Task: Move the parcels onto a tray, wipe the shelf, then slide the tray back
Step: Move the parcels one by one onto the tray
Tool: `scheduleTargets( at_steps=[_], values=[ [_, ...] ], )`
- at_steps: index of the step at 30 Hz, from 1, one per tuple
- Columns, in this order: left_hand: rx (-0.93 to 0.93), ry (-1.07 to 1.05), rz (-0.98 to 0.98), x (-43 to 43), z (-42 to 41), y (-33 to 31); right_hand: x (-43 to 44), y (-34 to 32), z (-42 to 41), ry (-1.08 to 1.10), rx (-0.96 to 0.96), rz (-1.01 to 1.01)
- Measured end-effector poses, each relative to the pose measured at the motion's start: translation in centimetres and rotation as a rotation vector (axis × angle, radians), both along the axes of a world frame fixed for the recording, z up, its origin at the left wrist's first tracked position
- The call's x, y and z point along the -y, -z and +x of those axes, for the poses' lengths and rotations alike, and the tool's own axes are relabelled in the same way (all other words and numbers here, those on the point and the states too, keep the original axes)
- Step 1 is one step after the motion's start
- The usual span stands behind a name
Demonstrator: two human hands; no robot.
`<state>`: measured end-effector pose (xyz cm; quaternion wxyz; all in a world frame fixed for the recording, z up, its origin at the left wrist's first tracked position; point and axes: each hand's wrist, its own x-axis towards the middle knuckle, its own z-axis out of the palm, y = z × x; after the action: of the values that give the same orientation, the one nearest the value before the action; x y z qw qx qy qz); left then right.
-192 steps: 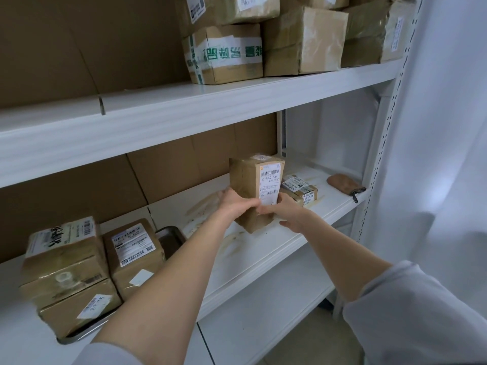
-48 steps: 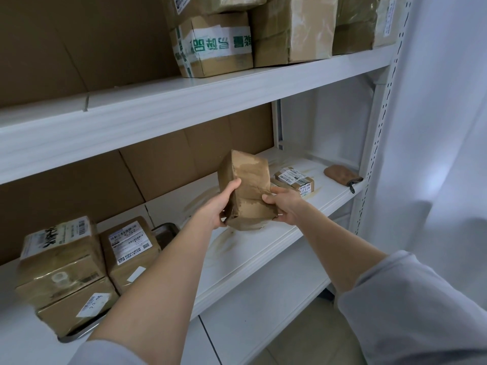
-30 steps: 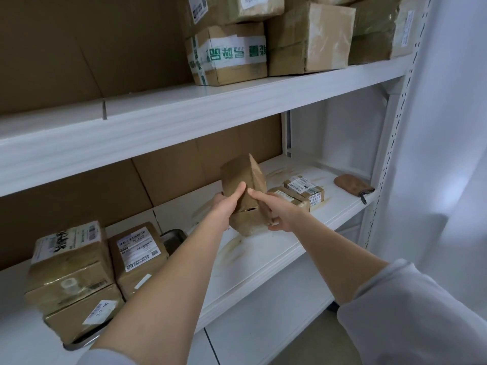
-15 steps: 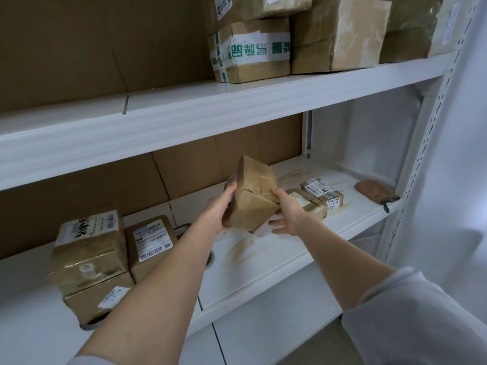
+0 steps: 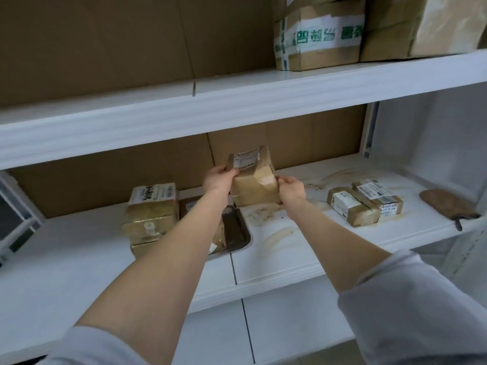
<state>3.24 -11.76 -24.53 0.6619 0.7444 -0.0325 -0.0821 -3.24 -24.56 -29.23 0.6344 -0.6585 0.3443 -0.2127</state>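
I hold a brown taped parcel [image 5: 253,180] with a white label in the air between both hands, just above the far right corner of the metal tray [image 5: 237,233]. My left hand [image 5: 217,179] grips its left side and my right hand [image 5: 291,189] its right side. The tray sits on the white middle shelf [image 5: 290,248] and carries a stack of labelled parcels [image 5: 151,209]; another parcel in it is mostly hidden by my left forearm. Two small parcels [image 5: 365,204] lie on the stained shelf to the right.
A brown cloth [image 5: 448,204] lies at the shelf's right end. The upper shelf [image 5: 237,106] hangs low over the parcels and bears large boxes [image 5: 319,35]. Brown smears mark the shelf beside the tray. A grey frame [image 5: 13,214] stands at far left.
Both hands have carried the parcel left from the stained middle of the shelf toward the tray and turned it so its label faces up. The view has swung left.
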Motion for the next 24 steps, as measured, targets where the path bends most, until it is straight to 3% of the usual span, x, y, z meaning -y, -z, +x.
scheduleTargets(
  at_steps=[8, 15, 24],
  values=[
    [0.121, -0.131, 0.103, -6.0, 1.5, -0.7, -6.4, -1.7, 3.4, -0.276, -0.006, 0.245],
    [0.154, -0.223, 0.257, -9.2, 2.8, -0.1, -9.7, -0.6, 5.6, -0.342, -0.009, 0.212],
    [0.236, -0.231, 0.614, -9.8, 3.3, 0.8, -10.6, 0.1, 6.5, -0.374, -0.035, 0.14]
  ],
)
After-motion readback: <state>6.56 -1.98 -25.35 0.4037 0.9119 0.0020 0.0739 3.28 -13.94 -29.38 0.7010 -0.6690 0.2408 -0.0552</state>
